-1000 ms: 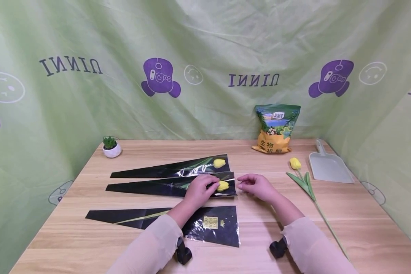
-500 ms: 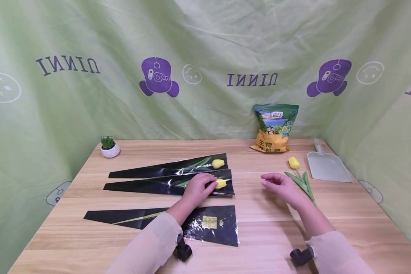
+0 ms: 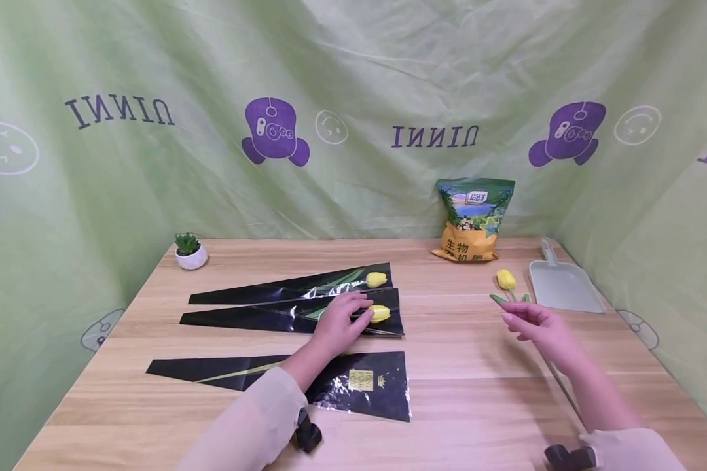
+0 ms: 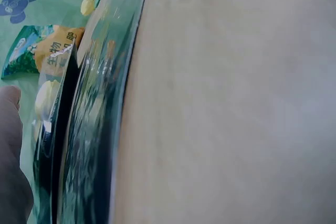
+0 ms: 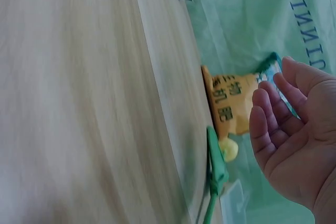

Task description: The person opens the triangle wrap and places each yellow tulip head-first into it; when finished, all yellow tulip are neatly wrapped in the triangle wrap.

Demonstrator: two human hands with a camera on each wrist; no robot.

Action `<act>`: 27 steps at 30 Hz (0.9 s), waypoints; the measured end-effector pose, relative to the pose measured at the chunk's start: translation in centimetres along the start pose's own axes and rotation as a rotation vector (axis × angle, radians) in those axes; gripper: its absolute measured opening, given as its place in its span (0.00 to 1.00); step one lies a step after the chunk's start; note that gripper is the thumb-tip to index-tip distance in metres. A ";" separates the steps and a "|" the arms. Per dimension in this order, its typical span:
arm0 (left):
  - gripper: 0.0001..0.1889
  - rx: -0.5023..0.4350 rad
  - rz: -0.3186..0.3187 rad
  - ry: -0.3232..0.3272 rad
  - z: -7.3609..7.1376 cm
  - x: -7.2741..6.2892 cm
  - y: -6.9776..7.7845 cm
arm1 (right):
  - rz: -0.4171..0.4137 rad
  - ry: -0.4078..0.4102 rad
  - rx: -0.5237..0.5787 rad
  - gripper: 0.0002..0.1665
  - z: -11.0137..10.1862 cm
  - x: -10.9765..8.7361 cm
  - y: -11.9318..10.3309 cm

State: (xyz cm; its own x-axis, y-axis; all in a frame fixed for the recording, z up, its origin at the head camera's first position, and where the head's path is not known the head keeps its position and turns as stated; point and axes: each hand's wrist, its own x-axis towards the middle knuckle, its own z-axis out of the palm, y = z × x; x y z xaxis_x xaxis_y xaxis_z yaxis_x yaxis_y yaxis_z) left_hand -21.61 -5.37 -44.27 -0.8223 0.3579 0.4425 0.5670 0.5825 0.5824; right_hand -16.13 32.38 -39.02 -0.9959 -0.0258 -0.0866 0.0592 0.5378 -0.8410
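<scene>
My left hand (image 3: pixel 343 320) rests on the middle black flower sleeve (image 3: pixel 235 320), its fingertips beside the yellow tulip (image 3: pixel 380 314) inside. In the left wrist view only part of the hand (image 4: pixel 11 156) shows, so its contact is partly hidden. Behind lies another sleeve (image 3: pixel 271 293) with a yellow tulip (image 3: pixel 376 280) in it; a third sleeve (image 3: pixel 383 386), printed in gold, lies in front, partly under my left forearm. My right hand (image 3: pixel 544 330), fingers loosely bent, is over the leaves of a loose yellow tulip (image 3: pixel 506 279). In the right wrist view that hand (image 5: pixel 294 124) holds nothing.
A colourful bag (image 3: pixel 471 222) stands at the back of the wooden table (image 3: pixel 448 405). At the right lies a grey dustpan (image 3: pixel 565 288). A small potted succulent (image 3: pixel 191 252) stands at the back left. A green curtain (image 3: pixel 359 183) hangs behind the table.
My right hand has moved right, from beside the middle sleeve's wide end to above the loose tulip's leaves. My left hand has stayed on the middle sleeve.
</scene>
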 end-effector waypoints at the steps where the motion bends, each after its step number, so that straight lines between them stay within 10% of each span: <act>1: 0.14 -0.019 -0.012 0.003 -0.2 -0.2 0.1 | -0.006 0.008 -0.006 0.32 -0.3 -0.2 0.3; 13: 0.11 -0.109 -0.007 0.073 -0.7 -3.7 1.3 | 0.031 0.042 -0.103 0.32 -3.2 -2.2 3.6; 27: 0.14 -0.207 -0.039 -0.101 0.5 -7.1 4.5 | 0.100 -0.057 -0.273 0.35 -4.3 -3.0 6.3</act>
State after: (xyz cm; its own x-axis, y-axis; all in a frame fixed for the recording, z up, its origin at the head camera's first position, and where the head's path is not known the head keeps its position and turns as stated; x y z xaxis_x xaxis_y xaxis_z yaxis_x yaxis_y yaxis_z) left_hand -13.26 -4.91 -45.07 -0.8388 0.4154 0.3520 0.5238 0.4390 0.7300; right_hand -13.10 39.49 -41.80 -0.9802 -0.0039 -0.1981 0.1289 0.7466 -0.6526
